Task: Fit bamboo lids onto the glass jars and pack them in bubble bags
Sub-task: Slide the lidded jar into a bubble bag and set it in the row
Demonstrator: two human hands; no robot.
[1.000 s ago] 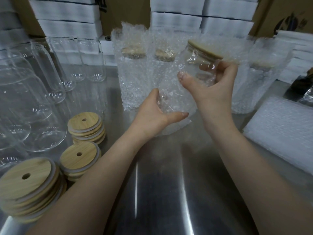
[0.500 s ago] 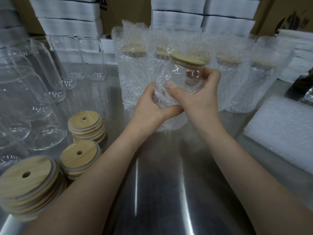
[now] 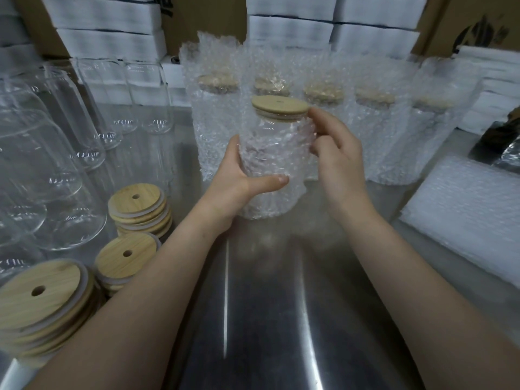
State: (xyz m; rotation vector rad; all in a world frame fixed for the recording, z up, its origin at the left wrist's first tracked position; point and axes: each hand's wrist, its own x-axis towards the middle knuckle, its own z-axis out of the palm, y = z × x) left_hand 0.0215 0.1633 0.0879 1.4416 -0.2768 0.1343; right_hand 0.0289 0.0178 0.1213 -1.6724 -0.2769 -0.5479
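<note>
A glass jar with a bamboo lid [image 3: 280, 106] stands upright, most of the way down inside a bubble bag [image 3: 274, 161]; only the lid and neck stick out. My left hand [image 3: 239, 181] grips the bagged jar low on its left side, thumb across the front. My right hand [image 3: 334, 153] pinches the bag's upper right edge just under the lid. Behind stands a row of several bagged, lidded jars [image 3: 374, 125]. Bare glass jars [image 3: 70, 130] crowd the left. Stacks of bamboo lids [image 3: 138, 204] lie at the front left.
The steel table [image 3: 270, 305] stretches toward me between my forearms. A pile of flat bubble bags [image 3: 467, 209] lies at the right. White boxes [image 3: 107, 29] and cardboard cartons are stacked along the back. A dark object sits at the far right edge.
The jar went from tilted and half out of the bag to upright and nearly fully inside it. My right hand shifted from holding the jar to pinching the bag's edge.
</note>
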